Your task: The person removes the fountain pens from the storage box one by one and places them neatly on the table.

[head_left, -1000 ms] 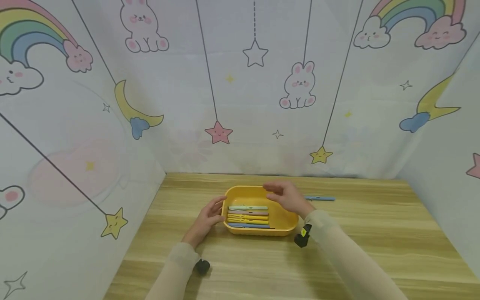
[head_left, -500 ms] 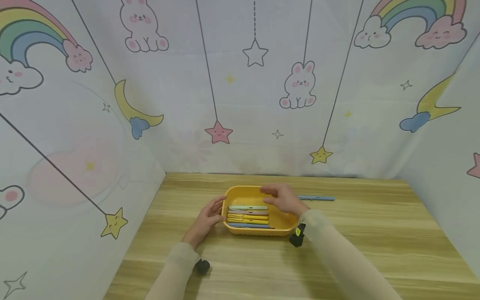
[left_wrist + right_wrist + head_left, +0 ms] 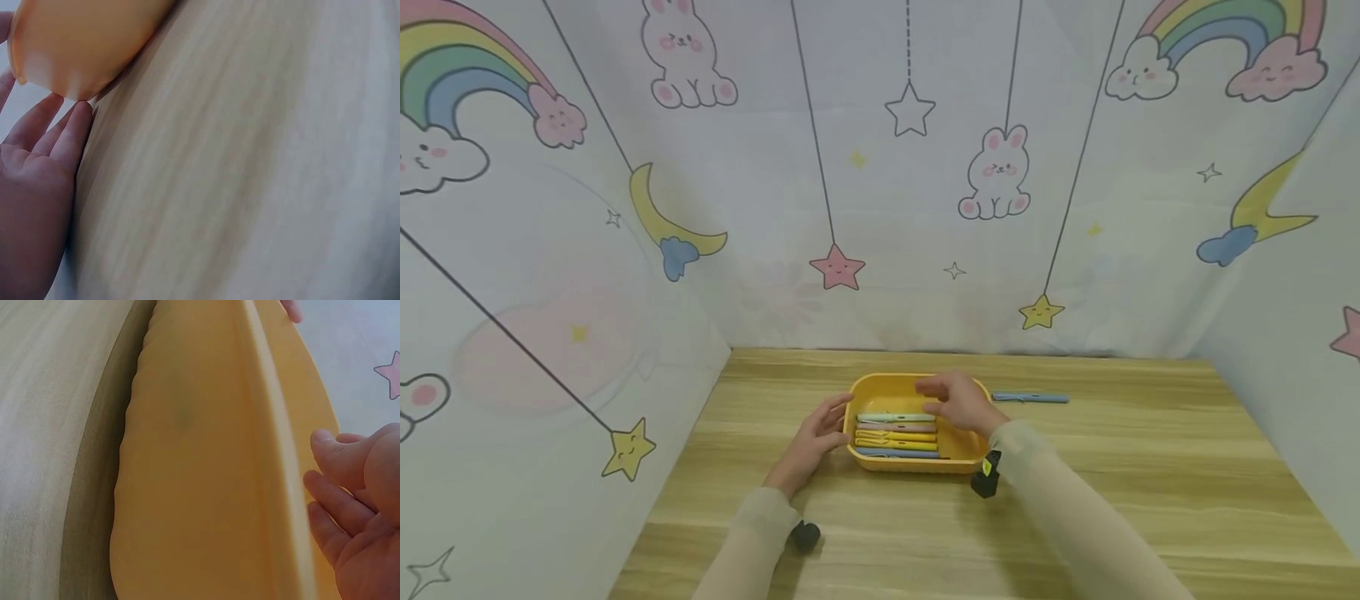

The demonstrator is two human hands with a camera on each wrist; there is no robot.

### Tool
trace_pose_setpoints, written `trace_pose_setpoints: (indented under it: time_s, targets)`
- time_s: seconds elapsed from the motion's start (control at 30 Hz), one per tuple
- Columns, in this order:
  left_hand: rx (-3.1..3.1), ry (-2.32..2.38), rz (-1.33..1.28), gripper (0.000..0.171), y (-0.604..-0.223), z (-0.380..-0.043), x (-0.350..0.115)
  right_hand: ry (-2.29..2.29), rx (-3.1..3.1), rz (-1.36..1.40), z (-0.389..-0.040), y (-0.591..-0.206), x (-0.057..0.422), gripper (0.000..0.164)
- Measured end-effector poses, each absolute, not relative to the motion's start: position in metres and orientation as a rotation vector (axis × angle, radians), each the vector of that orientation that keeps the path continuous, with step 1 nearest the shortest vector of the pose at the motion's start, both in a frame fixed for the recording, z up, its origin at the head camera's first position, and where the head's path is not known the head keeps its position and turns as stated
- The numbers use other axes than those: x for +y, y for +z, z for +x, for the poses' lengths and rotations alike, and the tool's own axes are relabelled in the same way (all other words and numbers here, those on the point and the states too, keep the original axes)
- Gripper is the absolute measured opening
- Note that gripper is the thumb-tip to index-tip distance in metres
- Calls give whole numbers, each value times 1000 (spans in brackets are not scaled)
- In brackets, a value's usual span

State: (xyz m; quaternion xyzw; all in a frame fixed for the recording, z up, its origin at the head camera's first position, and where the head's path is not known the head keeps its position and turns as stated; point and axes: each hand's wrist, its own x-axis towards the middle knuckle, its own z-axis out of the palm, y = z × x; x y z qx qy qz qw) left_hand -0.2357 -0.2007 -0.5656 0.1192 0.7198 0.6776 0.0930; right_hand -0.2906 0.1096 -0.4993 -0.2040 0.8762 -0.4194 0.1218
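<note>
A yellow plastic basket (image 3: 887,467) stands on the table with several pens lying side by side in its left part: a pale green pen (image 3: 891,417), a pink pen (image 3: 898,427), yellow pens (image 3: 910,436) and a blue pen (image 3: 898,454). My left hand (image 3: 808,443) rests its fairly straight fingertips against the basket's left end; the left wrist view shows these fingers (image 3: 72,134) at the wall. Over the basket's right part hovers my right hand (image 3: 964,406), fingers loosely bent. In the right wrist view nothing shows between its thumb (image 3: 340,456) and fingers.
Another blue pen (image 3: 1033,398) lies on the wooden table (image 3: 880,533) just right of the basket's back corner. Behind the table hangs a white cloth (image 3: 895,317) printed with stars and rabbits, and similar cloth covers both sides.
My right hand has drifted left over the basket, uncovering more of the blue pen on the table. The left hand, the basket and its pens look unmoved.
</note>
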Motion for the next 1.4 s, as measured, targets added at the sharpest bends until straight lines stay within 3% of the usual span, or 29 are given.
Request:
trace_pose_setpoints:
  time_s: [1.1, 1.4]
  targets:
    - [2116, 2012, 361, 69, -565, -234, -200, -1181, 2612, -545, -287, -520, 98, 34]
    - [2112, 2014, 370, 69, -566, -235, -201, -1069, 2685, -664, -288, -523, 97, 35]
